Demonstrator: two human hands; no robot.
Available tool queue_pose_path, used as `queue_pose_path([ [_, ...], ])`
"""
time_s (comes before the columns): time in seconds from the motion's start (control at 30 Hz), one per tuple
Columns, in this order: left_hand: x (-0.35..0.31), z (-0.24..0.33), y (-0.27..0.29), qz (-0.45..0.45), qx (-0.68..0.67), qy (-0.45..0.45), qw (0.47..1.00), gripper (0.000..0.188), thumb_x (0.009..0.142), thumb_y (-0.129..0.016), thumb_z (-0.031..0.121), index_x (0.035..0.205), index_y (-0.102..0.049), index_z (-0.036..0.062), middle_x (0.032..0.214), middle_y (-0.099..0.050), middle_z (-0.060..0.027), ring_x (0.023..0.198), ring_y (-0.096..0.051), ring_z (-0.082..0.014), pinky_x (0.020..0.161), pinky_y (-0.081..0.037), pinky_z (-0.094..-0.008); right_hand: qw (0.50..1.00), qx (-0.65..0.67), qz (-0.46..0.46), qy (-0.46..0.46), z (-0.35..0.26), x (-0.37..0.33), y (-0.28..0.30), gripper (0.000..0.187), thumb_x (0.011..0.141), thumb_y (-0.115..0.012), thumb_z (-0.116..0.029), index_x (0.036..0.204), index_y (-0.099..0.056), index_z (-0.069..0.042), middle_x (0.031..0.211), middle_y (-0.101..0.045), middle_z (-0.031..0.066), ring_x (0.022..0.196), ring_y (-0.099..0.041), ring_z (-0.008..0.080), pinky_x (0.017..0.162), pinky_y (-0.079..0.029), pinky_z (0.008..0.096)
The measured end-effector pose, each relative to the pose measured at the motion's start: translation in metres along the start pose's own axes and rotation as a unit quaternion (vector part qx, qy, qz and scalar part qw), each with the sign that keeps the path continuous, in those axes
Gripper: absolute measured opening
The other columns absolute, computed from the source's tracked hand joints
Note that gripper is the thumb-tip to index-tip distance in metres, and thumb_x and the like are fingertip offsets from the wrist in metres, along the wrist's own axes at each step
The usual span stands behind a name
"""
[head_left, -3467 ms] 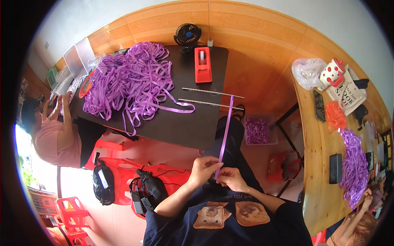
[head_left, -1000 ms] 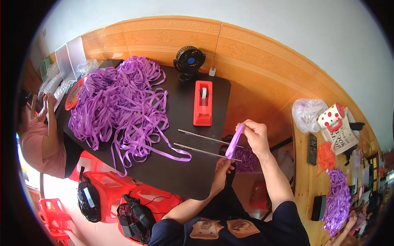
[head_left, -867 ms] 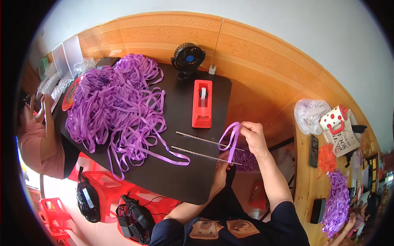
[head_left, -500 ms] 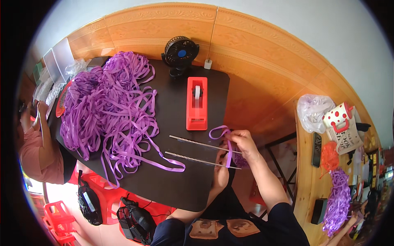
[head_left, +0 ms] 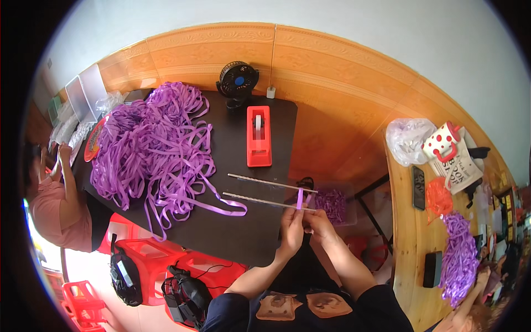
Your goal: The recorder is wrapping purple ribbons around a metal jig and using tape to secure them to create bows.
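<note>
Two thin metal rods (head_left: pixel 264 182) with twisted ends lie side by side across the right edge of the dark table. A purple ribbon (head_left: pixel 300 198) is looped around both near their right ends. My left hand (head_left: pixel 291 228) is closed on the ribbon at the nearer rod, thumb and fingers pinched together. Close beside it, my right hand (head_left: pixel 321 224) has its fingers curled in at the nearer rod's end; what they hold is hidden. A large tangled pile of purple ribbon (head_left: pixel 149 146) covers the table's left part, one loop reaching toward the rods.
A red tape dispenser (head_left: pixel 259 137) and a black fan (head_left: pixel 237 83) stand toward the back. Below the table's right edge is a clear bin (head_left: pixel 349 213) of purple pieces. Another person (head_left: pixel 61 207) sits at the left. A wooden table (head_left: pixel 399 260) with more ribbon stands at the right.
My right hand has come down and inward, and the free ribbon loop above the rods is gone from sight. My left hand has moved up to the nearer rod. The whole view has shifted slightly.
</note>
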State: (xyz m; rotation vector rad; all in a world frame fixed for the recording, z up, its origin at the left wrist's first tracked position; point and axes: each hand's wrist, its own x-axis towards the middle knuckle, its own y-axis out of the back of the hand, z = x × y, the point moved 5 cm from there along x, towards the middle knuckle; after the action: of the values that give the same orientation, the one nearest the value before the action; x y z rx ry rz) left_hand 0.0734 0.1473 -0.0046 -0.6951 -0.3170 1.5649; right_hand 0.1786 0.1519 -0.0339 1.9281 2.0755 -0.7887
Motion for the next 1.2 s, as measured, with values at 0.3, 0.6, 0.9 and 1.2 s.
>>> queue_pose_path([
  [0.3,-0.070,-0.009,0.047,0.011,0.082,0.001,0.997,0.020,0.094,-0.056,0.015,0.102,-0.066,-0.0003,0.084,-0.067,-0.0039,0.079,-0.060,-0.0084,0.072,-0.043,-0.0203,0.970,-0.120,0.135,0.161,0.020,-0.060,0.016,0.011,0.084,-0.064,-0.007,0.088,-0.068,0.004,0.076,-0.066,0.0056,0.067,-0.057,0.0083,0.059,-0.042,0.0215],
  [0.6,-0.091,-0.007,0.066,-0.002,0.086,0.056,0.995,0.019,0.094,-0.058,0.017,0.101,-0.067,0.0015,0.084,-0.068,-0.0036,0.074,-0.061,-0.0089,0.065,-0.044,-0.0205,0.967,-0.078,-0.001,0.244,-0.009,-0.076,-0.047,0.006,0.085,-0.064,-0.004,0.083,-0.066,0.002,0.074,-0.064,0.0031,0.067,-0.056,0.0054,0.060,-0.044,0.0199],
  [0.9,-0.101,0.010,0.077,-0.018,0.113,0.091,0.989,0.019,0.091,-0.060,0.014,0.097,-0.067,-0.0022,0.081,-0.068,-0.0108,0.064,-0.064,-0.0144,0.051,-0.046,-0.0212,0.980,0.002,-0.008,0.201,0.003,-0.073,-0.052,0.004,0.084,-0.065,-0.002,0.082,-0.065,0.001,0.072,-0.062,0.0033,0.065,-0.055,0.0068,0.061,-0.044,0.0209],
  [1.2,-0.107,0.022,0.069,-0.022,0.075,0.083,0.994,0.014,0.088,-0.065,0.011,0.088,-0.068,-0.0018,0.075,-0.068,-0.0103,0.058,-0.062,-0.0134,0.048,-0.043,-0.0206,0.540,-0.531,0.152,0.635,-0.044,-0.129,-0.078,0.030,0.066,-0.070,-0.003,0.095,-0.065,-0.006,0.094,-0.058,0.0068,0.082,-0.057,0.0243,0.068,-0.041,0.0357],
])
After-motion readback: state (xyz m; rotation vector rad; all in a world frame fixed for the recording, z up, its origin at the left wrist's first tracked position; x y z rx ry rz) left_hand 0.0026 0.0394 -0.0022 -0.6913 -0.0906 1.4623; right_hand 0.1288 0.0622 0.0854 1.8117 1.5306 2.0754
